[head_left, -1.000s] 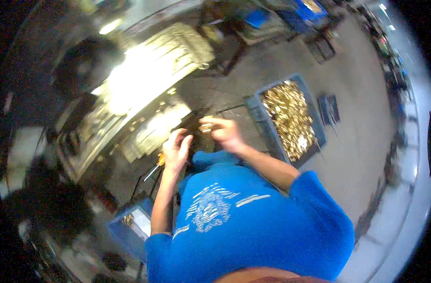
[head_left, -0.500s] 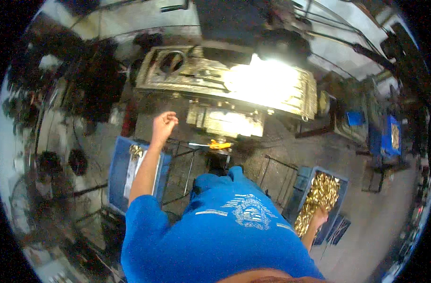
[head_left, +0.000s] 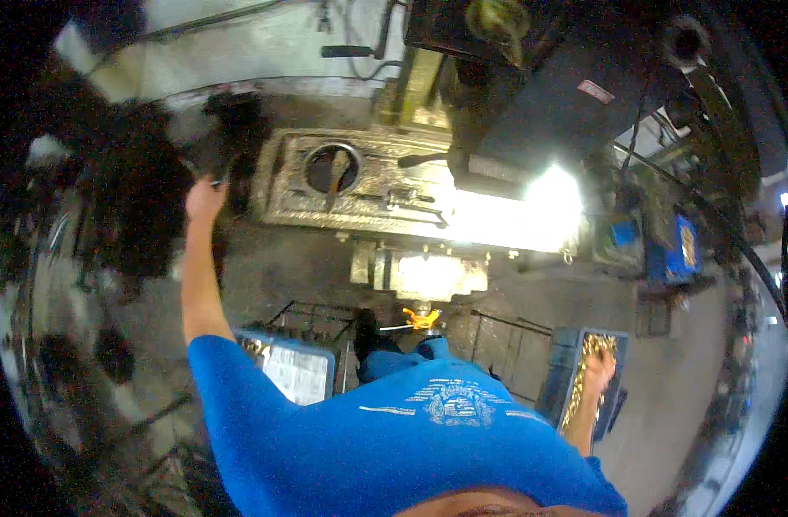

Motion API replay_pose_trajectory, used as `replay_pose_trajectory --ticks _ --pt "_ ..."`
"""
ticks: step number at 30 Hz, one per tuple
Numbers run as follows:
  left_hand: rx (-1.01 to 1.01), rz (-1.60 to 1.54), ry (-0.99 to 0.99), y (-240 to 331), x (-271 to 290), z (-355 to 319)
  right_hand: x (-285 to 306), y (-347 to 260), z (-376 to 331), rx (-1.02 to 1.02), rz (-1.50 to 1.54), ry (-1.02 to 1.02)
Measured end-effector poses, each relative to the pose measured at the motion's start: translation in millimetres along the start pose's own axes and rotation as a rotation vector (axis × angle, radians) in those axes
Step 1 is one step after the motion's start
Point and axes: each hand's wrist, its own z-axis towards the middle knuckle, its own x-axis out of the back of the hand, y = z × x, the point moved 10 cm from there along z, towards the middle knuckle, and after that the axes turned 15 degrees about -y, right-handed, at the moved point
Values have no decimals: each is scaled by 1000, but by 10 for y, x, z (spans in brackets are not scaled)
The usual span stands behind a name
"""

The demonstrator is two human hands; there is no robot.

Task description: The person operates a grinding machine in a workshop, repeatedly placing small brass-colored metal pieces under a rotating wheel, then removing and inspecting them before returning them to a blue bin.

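My left hand [head_left: 206,200] is stretched out to the far left, beside a dark machine part. Its fingers look curled at the edge of that dark shape, and what they hold, if anything, is lost in shadow. On the right, my right hand [head_left: 598,370] is closed among small shiny brass-coloured pieces [head_left: 575,398] in a blue bin [head_left: 559,366]. Ahead of me stands a machine table [head_left: 282,202] of worn metal, with a round dark opening [head_left: 333,170] at its left end. Bright lamp glare hides its right part.
A tool with an orange handle [head_left: 422,320] sits below the machine table. Near my left side a blue bin [head_left: 329,362] holds something pale. A dark machine head [head_left: 540,112] overhangs the table. Farther right is a blue container [head_left: 685,250].
My left hand has moved left and forward, from before the table to the dark machine part. My right hand remains at the brass-coloured pieces. The view has shifted.
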Motion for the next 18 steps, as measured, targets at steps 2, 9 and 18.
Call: replay_pose_trajectory --ticks 2,9,18 --pt "-25 98 -68 -59 -213 436 -189 -37 44 192 -71 12" --pt "-45 97 -143 93 -577 1055 -477 -186 -233 217 -224 -73" --pt "82 -192 343 -478 -1039 697 -859 -169 -405 -47 -7 -247"
